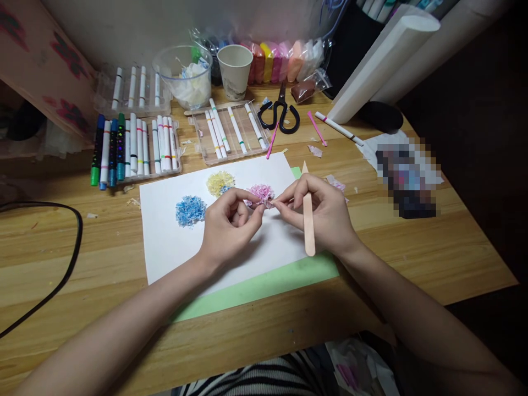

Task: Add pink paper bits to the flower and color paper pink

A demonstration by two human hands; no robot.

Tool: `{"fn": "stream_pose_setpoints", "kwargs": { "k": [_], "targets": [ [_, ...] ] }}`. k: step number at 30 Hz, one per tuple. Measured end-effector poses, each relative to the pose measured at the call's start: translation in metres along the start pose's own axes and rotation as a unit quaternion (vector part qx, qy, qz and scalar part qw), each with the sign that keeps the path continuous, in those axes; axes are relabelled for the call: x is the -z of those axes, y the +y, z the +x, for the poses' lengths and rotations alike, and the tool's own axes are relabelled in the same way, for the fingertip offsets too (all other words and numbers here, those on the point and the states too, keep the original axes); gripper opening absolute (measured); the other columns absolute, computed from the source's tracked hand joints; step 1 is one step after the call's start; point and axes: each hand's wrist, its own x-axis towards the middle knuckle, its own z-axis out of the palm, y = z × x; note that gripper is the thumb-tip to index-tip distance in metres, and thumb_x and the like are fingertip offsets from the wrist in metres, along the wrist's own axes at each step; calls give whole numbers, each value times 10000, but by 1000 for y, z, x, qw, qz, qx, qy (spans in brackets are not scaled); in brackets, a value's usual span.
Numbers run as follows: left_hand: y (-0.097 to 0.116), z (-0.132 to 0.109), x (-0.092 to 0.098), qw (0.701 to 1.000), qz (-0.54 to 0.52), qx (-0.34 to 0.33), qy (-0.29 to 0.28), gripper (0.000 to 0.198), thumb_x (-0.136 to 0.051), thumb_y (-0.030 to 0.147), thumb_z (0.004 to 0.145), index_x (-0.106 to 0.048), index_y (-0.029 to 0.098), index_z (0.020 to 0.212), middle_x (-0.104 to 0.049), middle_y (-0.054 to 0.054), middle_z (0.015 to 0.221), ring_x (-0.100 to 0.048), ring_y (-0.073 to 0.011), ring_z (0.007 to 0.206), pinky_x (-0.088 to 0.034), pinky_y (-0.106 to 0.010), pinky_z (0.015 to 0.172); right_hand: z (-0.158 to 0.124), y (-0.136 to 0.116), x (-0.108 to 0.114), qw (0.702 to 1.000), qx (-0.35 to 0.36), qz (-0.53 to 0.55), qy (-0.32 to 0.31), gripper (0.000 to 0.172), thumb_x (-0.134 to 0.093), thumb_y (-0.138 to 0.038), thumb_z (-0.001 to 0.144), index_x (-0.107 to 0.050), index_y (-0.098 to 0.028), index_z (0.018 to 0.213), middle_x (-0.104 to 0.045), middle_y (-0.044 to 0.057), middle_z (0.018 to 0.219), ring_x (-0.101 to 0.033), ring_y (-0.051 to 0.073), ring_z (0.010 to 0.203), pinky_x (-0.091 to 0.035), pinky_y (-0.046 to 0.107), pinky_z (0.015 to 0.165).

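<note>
My left hand (233, 220) is pinched at the edge of a pink crinkled paper flower (260, 192) on a white sheet (173, 261). Facing it, my right hand (319, 212) pinches at the same spot, and a small crumpled paper scrap (267, 203) shows between the fingertips. A wooden craft stick (309, 225) is tucked in my right hand and points toward me. Left of the hands lie a blue crinkled flower (191, 211) and a yellow one (220, 183), the yellow partly behind my left hand. Pale green paper (264, 289) shows under the white sheet.
Marker trays (136, 146) and another tray (231, 132) stand behind the paper, with black scissors (280, 113) beside them. Further back are a clear bowl (183, 77), a paper cup (235, 69) and bagged clay (284, 60). A black cable (76, 242) curves at left.
</note>
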Motion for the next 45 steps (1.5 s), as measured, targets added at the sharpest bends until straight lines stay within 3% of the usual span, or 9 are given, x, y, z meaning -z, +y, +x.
{"fn": "stream_pose_setpoints", "kwargs": {
  "k": [3, 6, 18, 25, 31, 35, 38, 41, 45],
  "targets": [
    [0, -1, 0, 999, 19, -19, -26, 156, -656, 243, 761, -642, 170, 899, -359, 100, 462, -323, -61, 421, -288, -203, 452, 4, 1, 8, 995, -46, 32, -77, 297, -724, -172, 708, -436, -210, 652, -683, 10, 740, -655, 169, 707, -502, 296, 650],
    [-2, -2, 0, 997, 40, -37, -48, 67, -643, 230, 767, -645, 169, 791, -359, 97, 442, -324, -57, 411, -292, -202, 459, 5, 4, 11, 987, -80, 44, -129, 278, -707, -177, 719, -436, -205, 666, -677, 15, 751, -659, 175, 732, -499, 298, 652],
    [-5, -3, -2, 994, 98, -19, -34, 88, -606, 241, 787, -630, 172, 737, -391, 84, 450, -352, -65, 418, -297, -199, 466, 3, 9, 10, 983, -80, 63, -150, 257, -687, -236, 739, -434, -207, 709, -663, 24, 822, -648, 166, 778, -500, 313, 703],
    [-4, 0, -1, 996, 86, 10, -21, 149, -555, 304, 858, -630, 181, 822, -469, 53, 520, -382, -87, 475, -313, -213, 492, 8, 21, 10, 995, -66, -41, -69, 182, -640, -170, 729, -462, -206, 730, -639, 3, 758, -594, 147, 675, -453, 287, 637],
    [-4, 0, 0, 997, 65, 19, -32, 174, -500, 294, 893, -600, 180, 807, -513, 37, 556, -400, -91, 466, -303, -221, 485, 12, 29, 8, 992, -53, -100, -49, 179, -649, -182, 729, -471, -203, 725, -628, -10, 729, -572, 135, 628, -418, 260, 593],
    [-2, -1, 0, 997, 61, 30, -25, 168, -495, 283, 886, -575, 179, 781, -525, 40, 564, -404, -90, 468, -307, -218, 489, 13, 27, 11, 991, 1, -135, 7, 190, -678, -288, 759, -510, -200, 739, -593, -20, 685, -538, 126, 598, -389, 252, 578],
    [-2, -1, 0, 997, 57, 45, -11, 169, -482, 282, 887, -555, 180, 774, -549, 38, 592, -404, -89, 478, -311, -219, 493, 12, 21, 19, 995, 47, -63, 56, 250, -465, -419, 910, -572, -207, 832, -552, -15, 645, -516, 134, 584, -382, 265, 567],
    [-3, -1, 0, 997, 64, 52, 1, 172, -473, 279, 888, -550, 183, 768, -557, 36, 611, -400, -88, 487, -307, -222, 499, 11, 17, 29, 997, 80, -10, 11, 421, -277, -433, 973, -625, -208, 898, -566, 14, 681, -522, 148, 612, -383, 283, 572],
    [-5, 0, 0, 996, 71, 51, 9, 165, -480, 279, 876, -552, 185, 762, -504, 46, 569, -394, -89, 487, -297, -223, 499, 12, 19, 32, 993, 57, -44, -92, 308, -375, -402, 965, -561, -203, 821, -563, -1, 702, -523, 127, 608, -381, 273, 593]
  ]
}}
